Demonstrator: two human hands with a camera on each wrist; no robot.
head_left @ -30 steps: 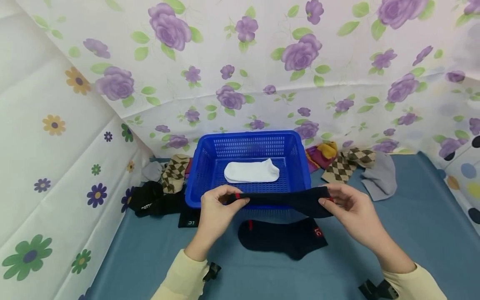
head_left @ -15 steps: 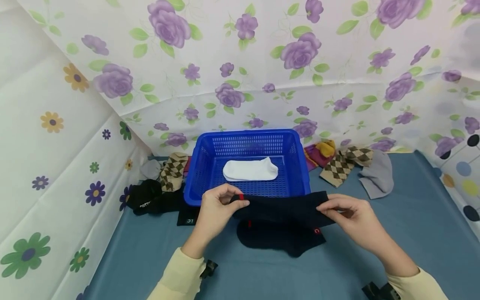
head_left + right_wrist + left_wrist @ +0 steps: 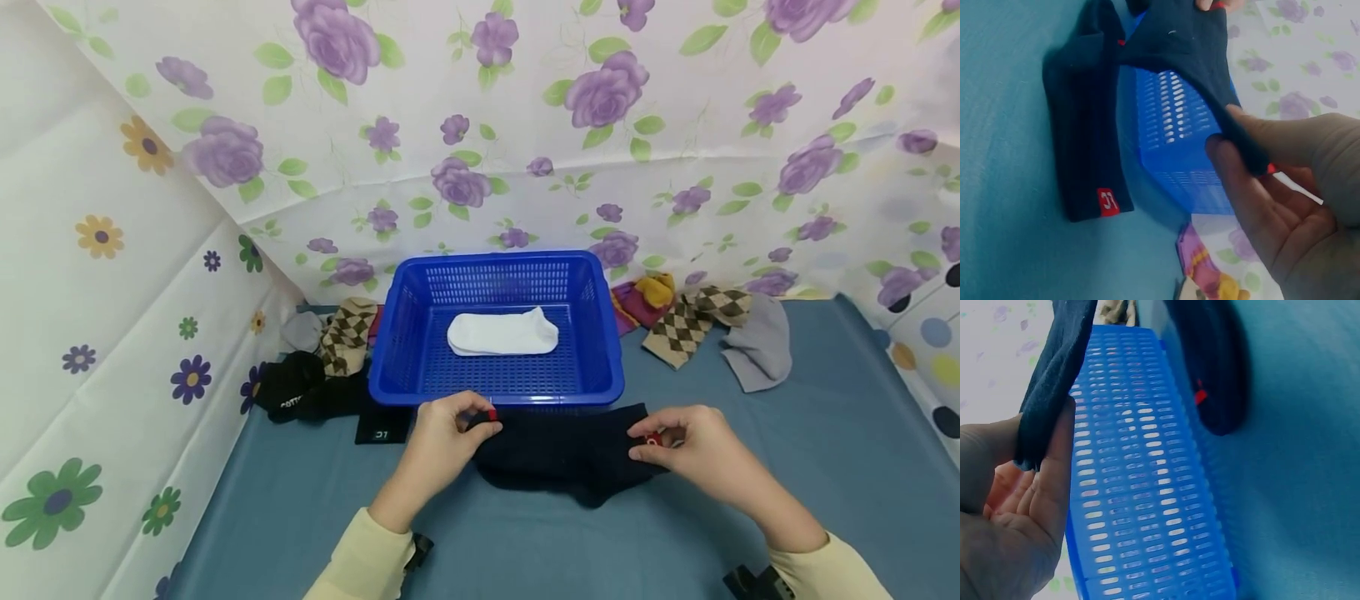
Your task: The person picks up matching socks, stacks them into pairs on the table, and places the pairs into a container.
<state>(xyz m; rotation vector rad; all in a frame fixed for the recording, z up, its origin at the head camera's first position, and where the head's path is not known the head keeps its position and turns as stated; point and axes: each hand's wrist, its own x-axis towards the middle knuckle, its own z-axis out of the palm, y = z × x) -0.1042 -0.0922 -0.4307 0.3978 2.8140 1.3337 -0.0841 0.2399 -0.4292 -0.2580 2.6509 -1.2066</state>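
Observation:
My left hand (image 3: 448,437) pinches the toe end of a dark navy sock (image 3: 558,429) by its red mark. At the cuff, my right hand (image 3: 693,446) pinches the same sock between thumb and fingers, beside a red label. The sock is stretched level between both hands. Under it a matching navy sock (image 3: 1085,131) lies flat on the blue cloth, its red label showing in the right wrist view. From the head, the held sock covers most of the lower one. Just beyond stands a blue plastic basket (image 3: 382,379) with a pair of white socks (image 3: 502,332) inside.
Left of the basket lie black socks (image 3: 292,387), a checked sock (image 3: 348,337) and a grey one (image 3: 302,331). To its right are a purple and yellow sock (image 3: 645,300), another checked sock (image 3: 678,333) and a grey sock (image 3: 761,346). A flowered curtain (image 3: 517,208) hangs behind.
Both hands have lowered the held navy sock toward me, from in front of the basket's near rim to over the matching sock. It has turned from narrow edge to broad side.

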